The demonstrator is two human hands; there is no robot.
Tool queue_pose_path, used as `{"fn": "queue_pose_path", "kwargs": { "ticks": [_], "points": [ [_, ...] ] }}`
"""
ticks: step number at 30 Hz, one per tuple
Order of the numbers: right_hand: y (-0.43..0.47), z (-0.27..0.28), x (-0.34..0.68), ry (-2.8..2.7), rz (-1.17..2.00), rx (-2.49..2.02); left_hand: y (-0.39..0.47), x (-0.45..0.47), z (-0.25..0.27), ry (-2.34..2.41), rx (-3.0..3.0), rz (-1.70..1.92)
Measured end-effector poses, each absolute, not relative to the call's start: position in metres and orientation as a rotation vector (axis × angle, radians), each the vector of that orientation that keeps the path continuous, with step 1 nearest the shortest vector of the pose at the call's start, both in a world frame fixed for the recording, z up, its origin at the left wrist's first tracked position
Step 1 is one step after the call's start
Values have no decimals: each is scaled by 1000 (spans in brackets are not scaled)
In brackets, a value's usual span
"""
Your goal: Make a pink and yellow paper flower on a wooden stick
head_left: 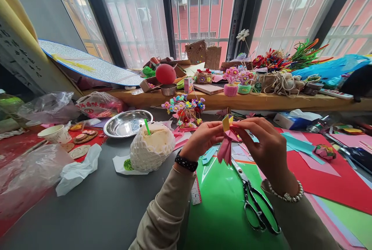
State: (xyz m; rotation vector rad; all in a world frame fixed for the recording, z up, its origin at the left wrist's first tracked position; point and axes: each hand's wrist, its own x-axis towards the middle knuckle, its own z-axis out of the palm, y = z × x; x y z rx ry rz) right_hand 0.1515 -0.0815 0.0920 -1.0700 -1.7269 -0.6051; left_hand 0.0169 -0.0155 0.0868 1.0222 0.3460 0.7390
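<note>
Over the green sheet (pixel 215 203), a folded pink paper figure (pixel 225 149) with a skirt-like pleated lower end hangs between both hands. A small yellow paper piece (pixel 226 123) tops it. My left hand (pixel 203 138) pinches the figure from its left side, the fingers closed. From the right, my right hand (pixel 263 145) grips the upper part between thumb and fingertips. Where the fingers meet the paper, some of it is hidden. Black-handled scissors (pixel 258 207) lie on the green sheet below, blades pointing up toward the figure.
Left of my arms stand a net-wrapped coconut (pixel 152 145) with a green straw and a steel plate (pixel 128 125). Coloured paper (pixel 328 176) spreads on the right. A windowsill (pixel 200 100) crowded with crafts runs behind, above a bunch of small craft flowers (pixel 186 108).
</note>
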Motion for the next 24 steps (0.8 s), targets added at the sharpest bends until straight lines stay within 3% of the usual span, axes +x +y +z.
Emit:
{"fn": "queue_pose_path", "kwargs": {
  "ticks": [10, 24],
  "points": [
    [-85, 87, 148, -1751, -944, -991, -13, 18, 82, 330, 996, 750],
    [-87, 82, 147, -1778, -986, -975, -14, 16, 86, 355, 948, 801]
  ]
}}
